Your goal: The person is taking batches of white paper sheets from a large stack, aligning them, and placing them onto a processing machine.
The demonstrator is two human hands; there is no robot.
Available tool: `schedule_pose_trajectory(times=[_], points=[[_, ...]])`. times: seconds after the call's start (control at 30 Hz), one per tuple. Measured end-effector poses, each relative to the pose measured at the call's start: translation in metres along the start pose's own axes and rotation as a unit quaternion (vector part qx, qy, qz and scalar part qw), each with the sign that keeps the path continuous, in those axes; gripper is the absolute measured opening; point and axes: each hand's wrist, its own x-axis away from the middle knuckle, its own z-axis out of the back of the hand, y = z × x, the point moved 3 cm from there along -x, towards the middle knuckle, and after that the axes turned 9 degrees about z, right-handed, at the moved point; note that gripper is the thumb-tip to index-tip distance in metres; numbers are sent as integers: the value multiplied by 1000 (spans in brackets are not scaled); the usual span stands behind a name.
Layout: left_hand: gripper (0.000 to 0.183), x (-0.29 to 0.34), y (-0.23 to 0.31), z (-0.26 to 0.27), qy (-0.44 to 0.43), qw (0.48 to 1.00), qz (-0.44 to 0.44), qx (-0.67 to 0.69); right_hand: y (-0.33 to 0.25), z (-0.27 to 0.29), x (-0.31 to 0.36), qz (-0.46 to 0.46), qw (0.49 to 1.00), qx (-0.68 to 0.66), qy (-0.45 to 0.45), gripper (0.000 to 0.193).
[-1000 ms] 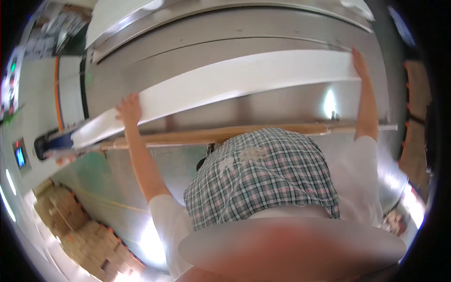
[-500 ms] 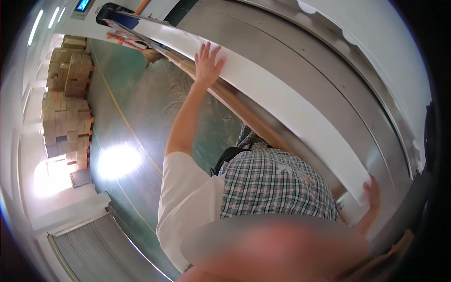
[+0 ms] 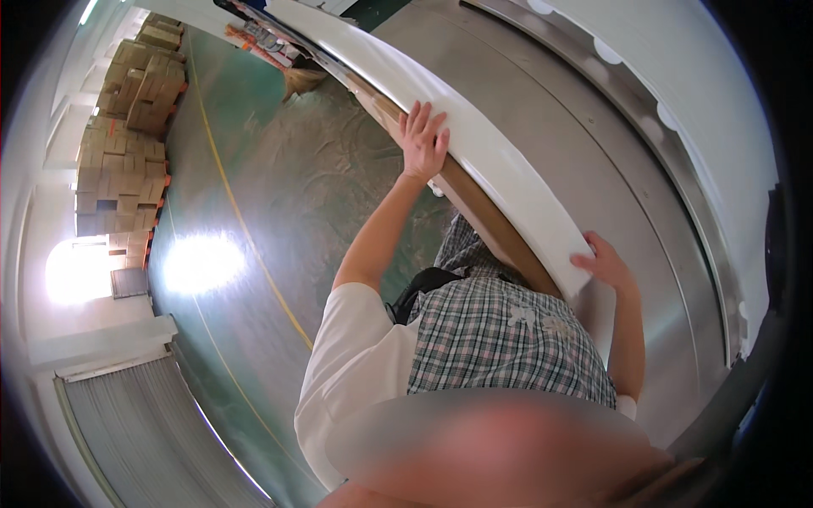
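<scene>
A long, glossy white strip (image 3: 500, 169) runs from the far left towards me along the front of a steel machine bed (image 3: 593, 152). My left hand (image 3: 425, 142) lies on its near long edge, fingers stretched out and spread over the white face. At the strip's near right end, my right hand (image 3: 605, 260) grips the corner, its fingers bent at the edge. What lies under the strip at that corner is hidden. Below the near edge shows a brown ledge (image 3: 487, 212), close in front of my checked apron (image 3: 500, 339).
Stacked cardboard boxes (image 3: 118, 165) stand on pallets along the left wall. Yellow lines cross the green floor (image 3: 279, 169). A grey roller shutter (image 3: 161, 432) is at lower left, and a brown sack (image 3: 302, 80) sits beyond the ledge. A white machine cover (image 3: 677, 59) curves along the right.
The strip's near end and my right hand have moved left and away from me. My left hand appears farther right and slightly lower, still on the strip. The view has shifted too.
</scene>
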Motion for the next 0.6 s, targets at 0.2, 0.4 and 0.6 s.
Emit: schedule_pose_trajectory(times=[0.2,0.4,0.6], points=[[29,-3,-2,3,-13,1000,-2,2,-61,-25,-91,1,1000,-8,-3,54],[27,-11,-3,7,-84,994,-55,53,-79,-48,-178,80,993,42,72,48],[31,-115,-49,65,-134,882,181,414,-76,-58,-228,161,932,146,290,32]])
